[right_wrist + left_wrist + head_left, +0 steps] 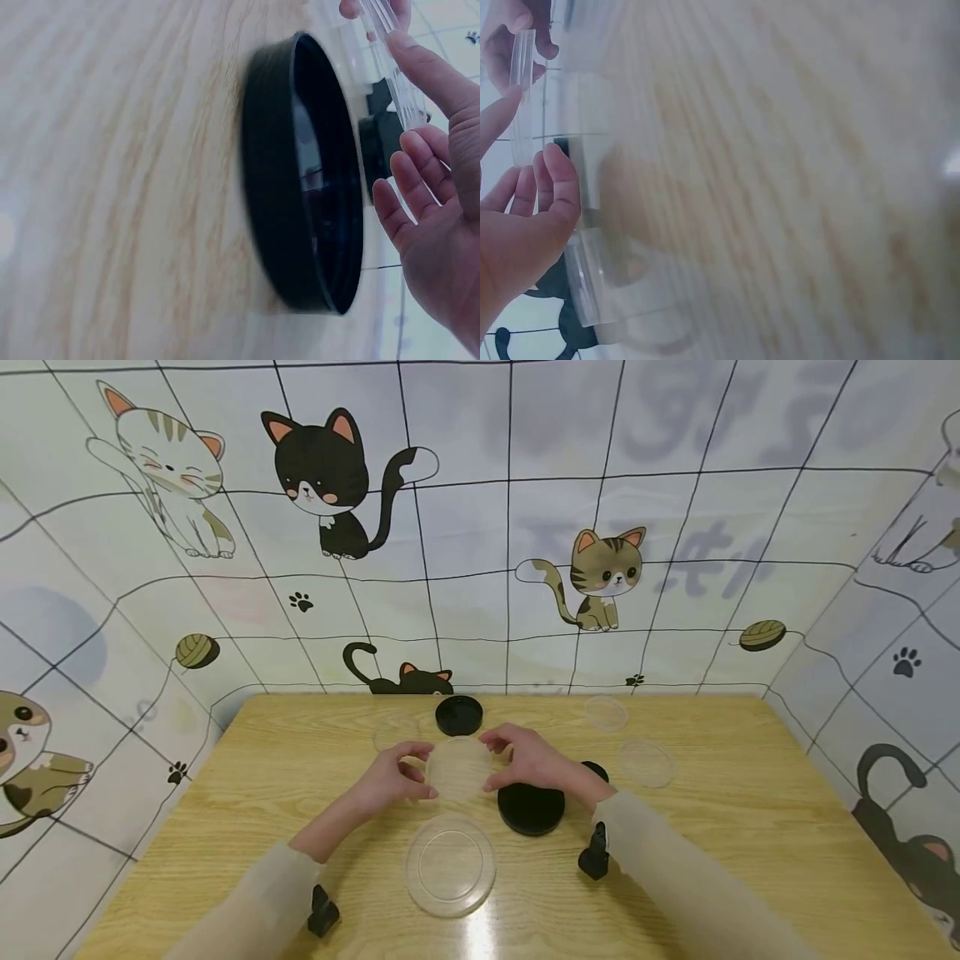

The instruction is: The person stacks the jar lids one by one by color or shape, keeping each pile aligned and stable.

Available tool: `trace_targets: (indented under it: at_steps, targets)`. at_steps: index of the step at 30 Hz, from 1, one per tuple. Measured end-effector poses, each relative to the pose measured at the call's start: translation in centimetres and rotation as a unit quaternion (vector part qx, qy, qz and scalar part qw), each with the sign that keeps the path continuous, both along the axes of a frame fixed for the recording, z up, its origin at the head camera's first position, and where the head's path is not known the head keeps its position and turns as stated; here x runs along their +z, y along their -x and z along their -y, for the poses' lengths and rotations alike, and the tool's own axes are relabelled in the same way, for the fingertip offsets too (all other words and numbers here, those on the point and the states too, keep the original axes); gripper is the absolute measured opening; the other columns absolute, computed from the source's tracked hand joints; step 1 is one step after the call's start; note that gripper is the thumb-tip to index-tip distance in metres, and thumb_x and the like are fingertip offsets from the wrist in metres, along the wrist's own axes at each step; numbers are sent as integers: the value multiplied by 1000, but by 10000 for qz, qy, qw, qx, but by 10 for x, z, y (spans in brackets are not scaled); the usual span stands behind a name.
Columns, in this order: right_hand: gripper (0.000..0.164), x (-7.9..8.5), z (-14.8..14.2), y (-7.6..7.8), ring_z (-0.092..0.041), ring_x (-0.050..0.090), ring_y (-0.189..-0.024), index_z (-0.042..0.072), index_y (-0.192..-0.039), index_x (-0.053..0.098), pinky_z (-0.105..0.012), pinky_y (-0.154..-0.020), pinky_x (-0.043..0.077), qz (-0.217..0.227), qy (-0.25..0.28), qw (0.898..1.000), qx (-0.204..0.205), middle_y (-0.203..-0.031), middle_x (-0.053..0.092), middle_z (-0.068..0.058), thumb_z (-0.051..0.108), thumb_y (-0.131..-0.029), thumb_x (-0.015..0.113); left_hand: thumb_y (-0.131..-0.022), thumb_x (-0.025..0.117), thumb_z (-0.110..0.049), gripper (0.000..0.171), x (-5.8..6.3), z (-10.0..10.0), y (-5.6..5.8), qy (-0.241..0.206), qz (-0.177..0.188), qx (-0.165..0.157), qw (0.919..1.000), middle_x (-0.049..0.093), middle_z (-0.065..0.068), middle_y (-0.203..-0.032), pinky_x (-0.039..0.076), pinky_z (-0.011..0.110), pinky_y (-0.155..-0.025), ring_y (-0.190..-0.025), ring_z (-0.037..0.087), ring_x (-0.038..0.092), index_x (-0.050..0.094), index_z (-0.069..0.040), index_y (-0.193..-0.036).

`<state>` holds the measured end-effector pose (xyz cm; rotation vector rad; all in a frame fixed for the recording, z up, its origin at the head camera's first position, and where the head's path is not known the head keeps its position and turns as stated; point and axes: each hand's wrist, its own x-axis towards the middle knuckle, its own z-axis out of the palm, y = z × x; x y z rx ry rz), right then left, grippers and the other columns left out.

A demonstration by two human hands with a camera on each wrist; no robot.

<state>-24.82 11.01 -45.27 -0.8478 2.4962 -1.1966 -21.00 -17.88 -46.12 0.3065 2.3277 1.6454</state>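
Between my two hands is a clear, shallow round plastic dish (459,768), raised above the table and seen edge-on in both wrist views. My left hand (397,772) pinches its left rim, thumb on one side and fingertips on the other, also in the left wrist view (532,202). At the opposite rim my right hand (528,760) grips it the same way. Beneath the right hand lies a black round shallow dish (531,814), its hollow side visible in the right wrist view (270,172). A larger clear round disc (450,866) with an inner ring lies in front.
Behind the hands stands another black dish (459,716). A third black piece (596,769) is partly hidden by the right wrist. More clear round pieces lie at the back left (396,731), back right (606,714) and right (647,763). A cat-patterned cloth (480,610) encloses the wooden table.
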Motion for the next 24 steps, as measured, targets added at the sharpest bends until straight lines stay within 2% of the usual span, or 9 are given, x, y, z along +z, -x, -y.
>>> trace_targets:
  at_steps: [6, 14, 24]
  targets:
    - [71, 12, -3, -16, -26, 55, -107, -2, -137, 57, -38, -88, 51, 52, 265, 9996, 106, -121, 60, -14, 20, -78, 89, -76, 89, -3, 75, 11, 2, -15, -202, 54, -56, 9998, 51, 20, -129, 52, 29, -68, -95, 26, 58, 55, 0, -143]
    - [71, 21, 0, -47, -29, 57, -95, -3, -135, 58, -31, -79, 51, 198, 322, 9992, 160, -117, 59, -17, 17, -76, 92, -78, 87, -1, 71, 26, 6, -49, -284, 53, -243, 9993, 47, 25, -128, 54, 27, -68, -97, 29, 57, 52, 5, -140]
    - [70, 15, 3, -81, -17, 57, -82, -3, -129, 62, -26, -74, 51, 237, 367, 9988, 230, -106, 60, -9, 17, -71, 97, -76, 89, 0, 72, 23, 8, -81, -385, 104, -421, 9983, 47, 21, -121, 54, 29, -72, -92, 25, 56, 50, 7, -136]
